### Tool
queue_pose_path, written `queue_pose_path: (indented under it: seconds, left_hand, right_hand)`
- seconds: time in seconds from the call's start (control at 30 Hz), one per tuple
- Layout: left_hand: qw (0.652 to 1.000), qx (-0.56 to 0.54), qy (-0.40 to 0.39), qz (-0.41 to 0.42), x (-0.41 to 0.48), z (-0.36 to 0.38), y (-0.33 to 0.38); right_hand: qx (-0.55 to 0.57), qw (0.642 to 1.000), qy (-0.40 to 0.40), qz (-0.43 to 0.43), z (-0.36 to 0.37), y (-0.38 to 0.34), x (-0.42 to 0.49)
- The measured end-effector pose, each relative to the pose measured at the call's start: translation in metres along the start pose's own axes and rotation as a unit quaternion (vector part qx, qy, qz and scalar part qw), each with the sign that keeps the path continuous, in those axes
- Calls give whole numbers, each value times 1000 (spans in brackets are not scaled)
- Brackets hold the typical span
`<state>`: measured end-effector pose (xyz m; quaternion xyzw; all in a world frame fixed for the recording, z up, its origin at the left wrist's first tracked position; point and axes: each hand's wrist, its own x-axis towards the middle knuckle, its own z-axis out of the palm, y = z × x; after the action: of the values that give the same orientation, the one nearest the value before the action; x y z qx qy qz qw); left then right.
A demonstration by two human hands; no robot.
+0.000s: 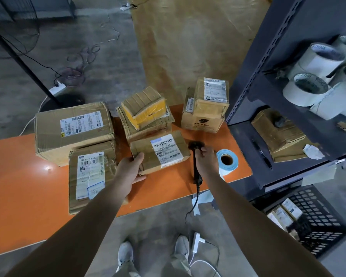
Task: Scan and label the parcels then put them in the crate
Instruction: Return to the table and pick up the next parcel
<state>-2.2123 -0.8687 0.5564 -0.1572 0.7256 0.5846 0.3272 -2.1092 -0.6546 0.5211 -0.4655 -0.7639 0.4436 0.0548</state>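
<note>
Hands point(131, 170) point(206, 159) grip parcel point(162, 150), scanner point(196, 146); crate point(326, 220) holds boxes point(284, 213).

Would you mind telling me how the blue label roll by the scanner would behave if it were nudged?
The label roll stands on end, hollow core up, so a nudge would probably slide it rather than roll it. It sits near the orange table's right edge, so it might drop off.
</note>
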Motion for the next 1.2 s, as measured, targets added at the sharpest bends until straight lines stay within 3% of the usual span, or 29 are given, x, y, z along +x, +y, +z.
queue_pose_path:
  seconds: [0.27,0.63,0.8,1.2]
  left_hand:
    - [999,-9,42,12,-4,3,1]
    - [998,14,-22,52,7,12,13]
    - [995,48,-60,68,12,14,18]
    - [990,64,-82,96,20,5,27]
  right_hand:
    - [20,987,-127,94,11,10,14]
    - [184,979,-62,59,-64,-49,-51]
    - [170,978,-95,70,-74,-73,-88]
    - [133,984,-68,98,-62,-91,-146]
